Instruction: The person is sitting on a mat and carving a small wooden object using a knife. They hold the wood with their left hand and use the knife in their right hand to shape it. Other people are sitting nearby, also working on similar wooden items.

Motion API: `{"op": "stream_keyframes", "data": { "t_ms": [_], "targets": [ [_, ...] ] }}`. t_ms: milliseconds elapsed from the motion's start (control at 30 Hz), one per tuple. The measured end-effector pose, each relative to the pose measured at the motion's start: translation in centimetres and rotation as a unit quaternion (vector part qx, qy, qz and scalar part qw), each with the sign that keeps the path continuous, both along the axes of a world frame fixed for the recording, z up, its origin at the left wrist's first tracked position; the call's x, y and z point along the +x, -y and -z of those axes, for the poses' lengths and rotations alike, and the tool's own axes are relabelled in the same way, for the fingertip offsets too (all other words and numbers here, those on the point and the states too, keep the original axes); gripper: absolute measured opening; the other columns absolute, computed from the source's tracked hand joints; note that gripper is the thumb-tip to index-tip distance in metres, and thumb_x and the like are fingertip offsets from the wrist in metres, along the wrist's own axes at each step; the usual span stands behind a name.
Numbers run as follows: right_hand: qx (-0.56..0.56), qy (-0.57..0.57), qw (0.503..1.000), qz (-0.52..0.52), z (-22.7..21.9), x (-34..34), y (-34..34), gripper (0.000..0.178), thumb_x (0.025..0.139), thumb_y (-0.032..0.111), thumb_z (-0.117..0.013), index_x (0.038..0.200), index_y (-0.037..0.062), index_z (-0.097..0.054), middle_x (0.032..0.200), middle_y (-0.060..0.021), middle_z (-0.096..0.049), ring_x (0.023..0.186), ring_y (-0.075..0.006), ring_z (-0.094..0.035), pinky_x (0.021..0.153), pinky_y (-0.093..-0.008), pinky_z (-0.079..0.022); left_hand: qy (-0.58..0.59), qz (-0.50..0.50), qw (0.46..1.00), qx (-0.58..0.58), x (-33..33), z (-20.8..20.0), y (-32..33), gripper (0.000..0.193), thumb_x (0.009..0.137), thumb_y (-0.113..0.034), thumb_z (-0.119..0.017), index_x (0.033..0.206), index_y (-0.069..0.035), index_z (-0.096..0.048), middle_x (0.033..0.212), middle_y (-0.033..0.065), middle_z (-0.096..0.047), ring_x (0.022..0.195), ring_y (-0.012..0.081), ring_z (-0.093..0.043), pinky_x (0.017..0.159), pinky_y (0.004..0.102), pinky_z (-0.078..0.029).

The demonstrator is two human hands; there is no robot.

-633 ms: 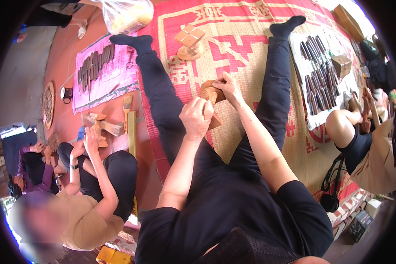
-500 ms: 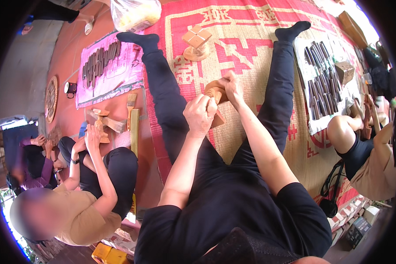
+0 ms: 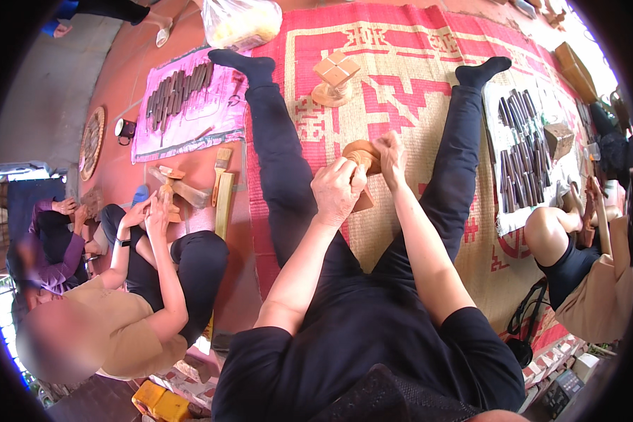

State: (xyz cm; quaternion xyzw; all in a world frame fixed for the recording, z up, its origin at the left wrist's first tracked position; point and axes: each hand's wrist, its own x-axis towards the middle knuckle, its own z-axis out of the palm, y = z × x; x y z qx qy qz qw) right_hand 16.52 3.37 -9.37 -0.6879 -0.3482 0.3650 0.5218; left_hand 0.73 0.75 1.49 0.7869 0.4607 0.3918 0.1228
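Observation:
Between my thighs, above the mat, is a carved wooden piece (image 3: 361, 152) with a round, ringed top and a squarish base showing below. My left hand (image 3: 338, 188) is closed against its near left side, knuckles up and thumb on the wood. On the far right side of the rim, my right hand (image 3: 391, 159) grips with bent fingers. Whether either hand also pinches something thin is hidden. A similar wooden stand (image 3: 335, 77) with a square, cross-marked top stands beyond on the mat.
A red and straw woven mat (image 3: 429, 91) lies under my legs. Dark-handled tools lie on a pink cloth (image 3: 221, 116) at left and a white cloth (image 3: 503, 133) at right. A brush (image 3: 222, 160) lies near a seated co-worker (image 3: 137, 302); another person (image 3: 591, 267) sits at right.
The whole view has shifted slightly down and right. Both my hands stay closed at the wooden piece, with the left a little nearer the right. The left co-worker's hands have shifted on their wooden piece.

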Motion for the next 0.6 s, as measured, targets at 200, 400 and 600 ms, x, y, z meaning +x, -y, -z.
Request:
{"op": "stream_keyframes", "data": {
  "t_ms": [200, 400, 600],
  "targets": [
    [0.018, -0.175, 0.981, 0.085, 2.6, 2.9, -0.9, 0.010, 0.084, 0.006, -0.069, 0.081, 0.0050, -0.060, 0.074, -0.0035, -0.062, 0.066, -0.0104, -0.056, 0.061, -0.0276, -0.047, -0.001, -0.006, 1.000, 0.005, -0.6, 0.5, -0.1, 0.022, 0.086, -0.022, -0.062, 0.068, -0.009, -0.057, 0.068, 0.0058, -0.056, 0.057, 0.0267, -0.057, 0.056, 0.0365, -0.045],
    [0.069, -0.198, 0.978, -0.016, 1.2, 0.1, 1.5, 0.010, 0.085, 0.004, -0.070, 0.082, 0.0053, -0.060, 0.075, 0.0007, -0.057, 0.070, -0.0067, -0.048, 0.066, -0.0238, -0.041, 0.023, -0.022, 0.999, -0.036, -0.8, 0.0, -1.0, 0.020, 0.089, -0.017, -0.058, 0.074, -0.004, -0.060, 0.071, 0.0104, -0.058, 0.060, 0.0314, -0.058, 0.057, 0.0386, -0.046],
    [0.037, -0.014, 0.996, 0.076, 5.0, 3.1, -1.3, 0.019, 0.084, 0.019, -0.073, 0.083, 0.0033, -0.062, 0.073, -0.0036, -0.060, 0.069, -0.0149, -0.054, 0.065, -0.0319, -0.045, 0.023, 0.008, 0.999, -0.036, 0.0, -0.3, -0.8, 0.020, 0.088, -0.019, -0.059, 0.074, -0.005, -0.059, 0.070, 0.0124, -0.057, 0.062, 0.0338, -0.059, 0.057, 0.0407, -0.046]
  ]
}}
